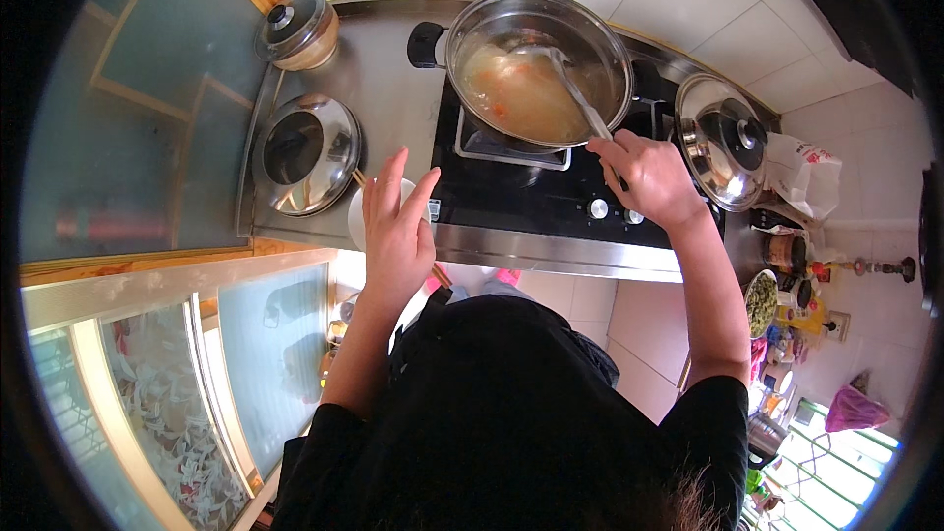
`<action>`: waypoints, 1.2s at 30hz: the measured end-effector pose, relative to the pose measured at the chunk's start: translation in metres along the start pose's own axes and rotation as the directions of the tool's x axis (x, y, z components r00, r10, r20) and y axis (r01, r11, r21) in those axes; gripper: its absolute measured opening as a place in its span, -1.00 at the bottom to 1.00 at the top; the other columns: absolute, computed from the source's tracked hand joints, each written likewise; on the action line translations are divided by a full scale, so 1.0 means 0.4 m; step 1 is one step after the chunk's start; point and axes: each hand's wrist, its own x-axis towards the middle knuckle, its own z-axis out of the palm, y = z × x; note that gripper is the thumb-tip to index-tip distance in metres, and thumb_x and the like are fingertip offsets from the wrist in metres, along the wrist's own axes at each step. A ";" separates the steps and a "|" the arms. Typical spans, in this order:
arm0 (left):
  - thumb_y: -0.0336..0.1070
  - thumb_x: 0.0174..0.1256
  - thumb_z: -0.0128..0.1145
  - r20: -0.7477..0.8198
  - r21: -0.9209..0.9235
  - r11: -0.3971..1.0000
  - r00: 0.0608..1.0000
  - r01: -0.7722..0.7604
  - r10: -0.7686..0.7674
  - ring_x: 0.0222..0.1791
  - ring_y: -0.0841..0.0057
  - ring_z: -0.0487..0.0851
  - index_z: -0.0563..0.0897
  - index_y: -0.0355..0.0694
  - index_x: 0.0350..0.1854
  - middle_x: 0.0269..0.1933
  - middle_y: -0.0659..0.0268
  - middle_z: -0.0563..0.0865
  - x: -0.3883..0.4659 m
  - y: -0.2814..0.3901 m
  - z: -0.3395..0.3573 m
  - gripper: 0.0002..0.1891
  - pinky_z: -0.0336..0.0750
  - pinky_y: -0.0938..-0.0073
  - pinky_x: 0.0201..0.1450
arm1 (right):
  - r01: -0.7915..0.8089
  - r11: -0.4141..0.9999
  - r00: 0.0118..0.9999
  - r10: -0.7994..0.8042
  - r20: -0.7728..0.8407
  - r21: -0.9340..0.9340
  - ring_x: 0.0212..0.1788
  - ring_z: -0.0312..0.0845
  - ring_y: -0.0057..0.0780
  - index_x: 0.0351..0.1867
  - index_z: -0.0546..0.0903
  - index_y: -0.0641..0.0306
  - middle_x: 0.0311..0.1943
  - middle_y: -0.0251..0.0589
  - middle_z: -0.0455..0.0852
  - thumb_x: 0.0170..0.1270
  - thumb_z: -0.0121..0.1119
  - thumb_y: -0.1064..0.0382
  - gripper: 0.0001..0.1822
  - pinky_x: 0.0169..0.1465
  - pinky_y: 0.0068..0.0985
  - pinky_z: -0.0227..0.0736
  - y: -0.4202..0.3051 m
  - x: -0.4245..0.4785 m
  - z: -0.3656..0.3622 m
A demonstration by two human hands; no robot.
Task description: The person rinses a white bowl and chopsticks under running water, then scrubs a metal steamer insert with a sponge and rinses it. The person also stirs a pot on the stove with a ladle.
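A large steel pot [538, 81] with black handles stands on the black gas stove [516, 195], holding a pale broth [509, 88] with orange bits. My right hand [649, 173] grips the handle of a metal ladle [575, 88] whose bowl end dips into the broth. Fingers apart, my left hand [400, 225] is raised over a white bowl [357, 217] at the counter's front edge, with its palm partly turned away. Wooden chopsticks [441, 276] show on both sides of that hand; their middle is hidden. Whether the hand touches the bowl, I cannot tell.
Left on the steel counter [383, 103] are a lidded glass pot [313, 40] and a round steel lidded vessel [335, 162]. A steel pot lid [712, 169] with a black knob is right of the stove. Jars, a bowl of green food [761, 304] and bags line the far right.
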 end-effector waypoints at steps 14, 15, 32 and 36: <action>-0.69 -0.01 -0.04 -0.010 0.003 1.000 1.000 0.012 -0.012 0.37 0.08 0.31 0.58 -0.18 0.20 0.43 0.09 0.31 -0.024 -0.007 0.005 -0.38 0.16 0.11 0.41 | -0.325 0.835 0.946 0.297 0.133 0.445 -0.38 0.69 -0.27 -0.18 0.69 0.25 -0.39 -0.14 0.74 0.18 0.25 0.31 -0.81 -0.28 -0.48 0.56 -0.036 0.010 -0.172; -0.70 -0.02 -0.07 -0.029 0.011 1.000 1.000 0.004 -0.004 0.34 0.08 0.34 0.59 -0.20 0.19 0.42 0.10 0.32 -0.025 -0.009 0.006 -0.38 0.20 0.20 0.39 | -0.429 0.753 0.902 0.387 0.192 0.500 -0.43 0.66 -0.36 -0.18 0.68 0.27 -0.43 -0.19 0.73 0.23 0.24 0.28 -0.82 -0.36 -0.53 0.52 -0.040 0.017 -0.181; -0.64 0.02 -0.02 0.021 -0.003 0.998 0.998 0.060 -0.060 0.42 0.05 0.26 0.56 -0.17 0.20 0.42 0.04 0.29 -0.040 -0.041 -0.012 -0.41 0.06 -0.05 0.44 | -0.286 -0.427 0.456 0.727 0.514 0.858 -0.64 0.45 -0.59 -0.03 0.58 0.24 -0.58 -0.27 0.61 0.43 0.04 -0.11 -0.57 -0.58 -0.66 0.27 0.036 0.055 0.070; -0.65 0.01 -0.03 0.014 0.000 0.999 0.999 0.041 -0.041 0.41 0.06 0.27 0.57 -0.18 0.20 0.42 0.04 0.29 -0.033 -0.036 -0.013 -0.41 0.06 -0.05 0.44 | -0.138 -0.481 0.400 0.773 0.493 0.866 -0.61 0.46 -0.60 -0.07 0.60 0.22 -0.55 -0.27 0.62 0.43 0.05 -0.05 -0.63 -0.56 -0.66 0.29 0.018 0.059 0.105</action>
